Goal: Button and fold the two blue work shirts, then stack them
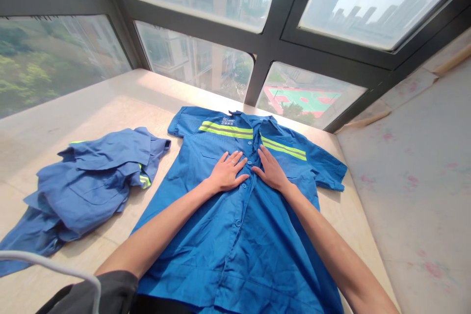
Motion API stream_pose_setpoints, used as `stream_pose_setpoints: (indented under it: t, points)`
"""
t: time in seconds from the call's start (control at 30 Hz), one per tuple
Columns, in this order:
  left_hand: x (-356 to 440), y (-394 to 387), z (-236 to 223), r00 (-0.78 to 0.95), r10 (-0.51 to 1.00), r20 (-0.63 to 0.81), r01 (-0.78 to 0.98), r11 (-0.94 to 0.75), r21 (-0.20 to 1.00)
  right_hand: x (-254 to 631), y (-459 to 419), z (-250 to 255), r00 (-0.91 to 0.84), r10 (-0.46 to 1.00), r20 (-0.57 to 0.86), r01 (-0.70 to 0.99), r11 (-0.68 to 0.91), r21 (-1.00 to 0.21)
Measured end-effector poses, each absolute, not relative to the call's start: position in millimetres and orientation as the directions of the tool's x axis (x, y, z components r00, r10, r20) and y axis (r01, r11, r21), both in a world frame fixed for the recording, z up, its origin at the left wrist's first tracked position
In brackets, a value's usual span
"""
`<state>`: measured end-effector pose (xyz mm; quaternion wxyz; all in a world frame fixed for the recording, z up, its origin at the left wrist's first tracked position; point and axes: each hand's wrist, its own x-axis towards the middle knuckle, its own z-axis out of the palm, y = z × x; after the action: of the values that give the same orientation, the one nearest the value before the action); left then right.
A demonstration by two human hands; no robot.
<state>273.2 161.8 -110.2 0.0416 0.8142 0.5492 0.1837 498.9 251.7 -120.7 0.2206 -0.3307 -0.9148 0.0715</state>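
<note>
A blue short-sleeved work shirt point(206, 250) lies front side up, its collar towards the window and its hem towards me. Yellow-green reflective bands cross the chest, and buttons run down the middle. My left hand point(228, 172) rests flat on the chest left of the button line, fingers spread, a ring on one finger. Just right of the buttons, my right hand point(271, 170) presses on the cloth near the front opening with its fingers stretched out. Neither hand grips anything.
On the left of the pale window ledge point(110, 93) lies a crumpled blue garment point(91, 186) with reflective trim. A white cable point(55, 266) crosses the lower left corner. Dark window frames point(206, 19) rise behind, and a flowered wall point(412, 171) bounds the right.
</note>
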Motion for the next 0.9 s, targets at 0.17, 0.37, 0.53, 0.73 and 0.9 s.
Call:
stream_pose_setpoints:
  t: [0.17, 0.37, 0.53, 0.73, 0.9]
  points:
    - [265.3, 160.7, -109.2, 0.375, 0.906, 0.197, 0.866, -0.418, 0.274, 528.9, 239.3, -125.0, -0.649, 0.716, 0.258, 0.694, 0.696, -0.187]
    - [255.7, 155.2, -107.6, 0.415, 0.895, 0.163, 0.856, -0.444, 0.264, 575.0, 214.1, -120.8, -0.635, 0.762, 0.123, 0.760, 0.646, -0.074]
    - [234.4, 143.7, -105.4, 0.401, 0.904, 0.147, 0.876, -0.426, 0.226, 607.9, 193.2, -120.3, -0.602, 0.792, 0.098, 0.793, 0.608, -0.046]
    - [200.8, 130.5, -102.5, 0.359, 0.928, 0.097, 0.911, -0.371, 0.180, 634.2, 180.8, -123.8, -0.573, 0.808, 0.134, 0.812, 0.583, -0.043]
    - [172.1, 123.0, -102.3, 0.300, 0.951, 0.073, 0.936, -0.308, 0.168, 642.7, 173.8, -123.4, -0.566, 0.815, 0.122, 0.815, 0.576, -0.066]
